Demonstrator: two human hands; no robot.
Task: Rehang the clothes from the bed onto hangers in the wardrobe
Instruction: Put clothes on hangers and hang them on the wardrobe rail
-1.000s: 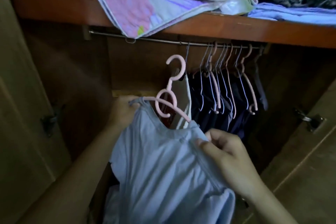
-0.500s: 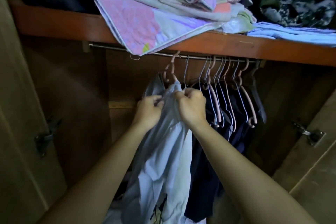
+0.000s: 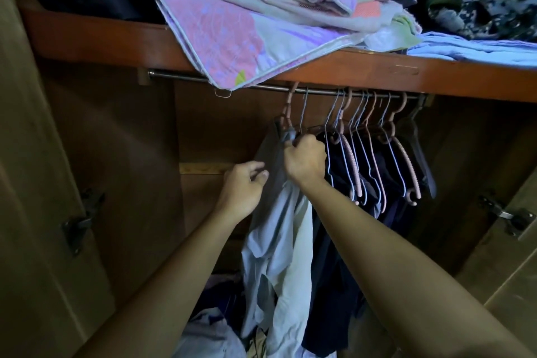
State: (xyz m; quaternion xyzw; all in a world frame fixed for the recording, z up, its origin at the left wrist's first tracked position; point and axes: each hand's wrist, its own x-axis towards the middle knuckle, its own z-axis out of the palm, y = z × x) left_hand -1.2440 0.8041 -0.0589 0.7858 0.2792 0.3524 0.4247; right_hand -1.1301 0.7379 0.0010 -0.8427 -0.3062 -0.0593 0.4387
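Hanging is basically done for this one, I'd say: the pale blue cotton top [image 3: 279, 229] is already on its pink plastic hanger [image 3: 287, 109], and the hook is over the thin metal wardrobe rail [image 3: 180, 76], at the left end of the row. The right hand [image 3: 305, 158] is up at the neck of the garment just under the hook, fingers curled tight around the bunched fabric there, maybe the hanger's shoulder too, hard to tell in this light. The left hand [image 3: 245, 183] is just beside the left edge of the cloth with its fingers loosely bent; I can't tell whether it's pinching the fabric or only brushing it. My guess is the next move is just tidying: settle the shoulders so it doesn't slide off, let go, then head back to the bed for another piece. Right next to it hang the dark navy clothes [image 3: 343, 212], and past those a bunch of bare wire and pink hangers [image 3: 377, 154] crowded together, so hooks snagging each other seems likely. A pink patchwork quilt [image 3: 220, 35] droops off the orange-brown wooden shelf [image 3: 377, 73] and covers part of the rail, which could get in the way of lifting anything on or off there. There's also a heap of loose clothes [image 3: 209, 334] on the wardrobe floor below.
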